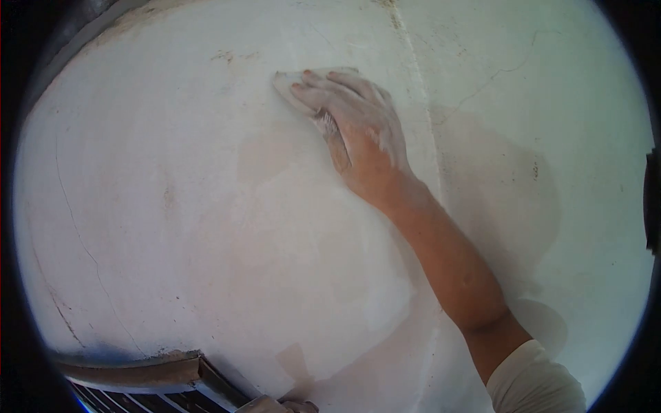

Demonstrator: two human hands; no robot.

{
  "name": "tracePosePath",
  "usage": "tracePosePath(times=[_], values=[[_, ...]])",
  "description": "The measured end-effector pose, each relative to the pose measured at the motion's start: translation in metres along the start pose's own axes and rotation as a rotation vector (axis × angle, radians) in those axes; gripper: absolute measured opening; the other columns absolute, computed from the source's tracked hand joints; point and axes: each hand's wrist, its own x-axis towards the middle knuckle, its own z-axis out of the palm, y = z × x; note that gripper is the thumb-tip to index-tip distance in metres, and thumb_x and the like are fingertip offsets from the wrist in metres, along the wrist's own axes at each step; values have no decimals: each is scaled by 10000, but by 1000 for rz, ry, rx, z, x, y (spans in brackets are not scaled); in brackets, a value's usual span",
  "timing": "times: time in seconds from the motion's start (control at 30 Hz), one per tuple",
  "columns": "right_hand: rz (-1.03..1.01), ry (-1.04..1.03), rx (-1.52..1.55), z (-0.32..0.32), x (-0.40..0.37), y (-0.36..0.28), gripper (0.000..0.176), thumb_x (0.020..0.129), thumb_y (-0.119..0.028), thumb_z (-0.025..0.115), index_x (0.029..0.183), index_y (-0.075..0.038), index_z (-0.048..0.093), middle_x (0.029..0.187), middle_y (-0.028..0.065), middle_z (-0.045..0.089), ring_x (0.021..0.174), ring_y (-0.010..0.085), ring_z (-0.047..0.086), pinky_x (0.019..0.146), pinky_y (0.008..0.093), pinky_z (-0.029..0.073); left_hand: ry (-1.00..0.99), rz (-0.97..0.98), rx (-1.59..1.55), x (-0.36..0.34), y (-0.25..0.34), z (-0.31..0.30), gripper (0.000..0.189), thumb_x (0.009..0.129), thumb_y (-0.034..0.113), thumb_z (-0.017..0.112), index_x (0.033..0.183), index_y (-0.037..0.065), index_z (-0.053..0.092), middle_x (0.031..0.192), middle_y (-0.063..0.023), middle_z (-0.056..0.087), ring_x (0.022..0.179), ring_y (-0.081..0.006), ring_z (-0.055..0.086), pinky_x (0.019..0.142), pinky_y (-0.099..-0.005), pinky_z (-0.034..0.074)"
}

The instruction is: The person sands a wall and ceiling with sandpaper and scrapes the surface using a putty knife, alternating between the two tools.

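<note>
My right hand (365, 127), dusted with white powder, presses flat against a pale wall (310, 255). Under its fingers is a thin, light-coloured sheet or pad (286, 88), its left corner sticking out past the fingertips. The forearm comes up from the lower right, in a light sleeve. At the bottom edge, what looks like my left hand (301, 407) is only partly in view, closed beside a pale, flat-edged object (261, 405) that I cannot identify.
A window or vent frame (151, 372) with dark bars juts out at the lower left. Thin cracks run down the wall's left side and across its upper right. A vertical seam (430, 138) passes right of my right hand. Shadows fall on the wall.
</note>
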Motion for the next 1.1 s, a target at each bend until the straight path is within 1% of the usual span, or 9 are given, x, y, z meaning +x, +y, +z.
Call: tracePosePath(times=[0.23,0.43,0.63,0.7,0.73,0.9,1.0,1.03,1.1], values=[[-66,67,46,22,24,-6,373,777,-23,720,1125,-148,674,1194,0,674,1145,208,569,985,391,435,-32,-18,-31,19,25,18,347,871,309,723,999,4,620,910,-129,673,613,-161,577,547,-298,465],[-236,84,142,33,58,-18,279,814,-43,684,1080,-126,675,1088,30,697,1061,229,618,956,391,451,-64,-36,-47,20,32,18,212,879,199,710,962,26,619,887,-103,646,635,-151,549,551,-301,446],[-299,100,126,48,60,-22,269,836,-51,658,1099,-101,682,1125,69,699,1098,269,619,954,408,462,-162,-36,-81,22,47,28,96,887,90,696,924,48,618,863,-78,619,657,-141,521,555,-304,426],[-274,78,132,49,57,-24,277,840,-42,651,1110,-99,682,1153,73,693,1117,273,615,966,409,459,-146,-121,-113,23,55,30,141,866,122,718,925,41,618,829,-63,596,690,-145,525,582,-308,425],[-287,50,64,29,66,-31,281,842,-38,648,1115,-98,682,1167,75,690,1127,274,613,971,410,458,-209,-153,-160,24,54,23,164,856,138,728,926,38,618,812,-56,584,706,-146,527,595,-310,425],[-287,44,80,27,64,-36,292,850,-24,634,1131,-87,677,1173,81,685,1123,275,612,976,407,456,-192,-39,-98,25,44,25,221,880,232,743,855,55,613,719,-26,544,607,-129,485,538,-286,396],[-310,46,76,26,65,-35,309,851,-18,627,1149,-84,674,1178,88,681,1122,279,610,975,405,458,-134,-21,-113,26,51,30,289,880,308,758,886,51,625,734,-24,552,613,-126,492,538,-281,395],[-322,49,69,26,64,-34,315,852,-15,624,1156,-84,673,1179,90,679,1121,281,610,974,404,459,-151,-61,-114,26,50,26,368,864,371,768,946,37,636,725,-24,553,604,-125,489,531,-279,392],[-290,23,65,24,63,-34,287,905,-35,598,1183,-65,666,1205,104,668,1135,287,604,993,393,455,-137,-194,-91,16,35,16,185,890,173,728,959,22,646,790,-22,612,630,-110,554,562,-249,435]])
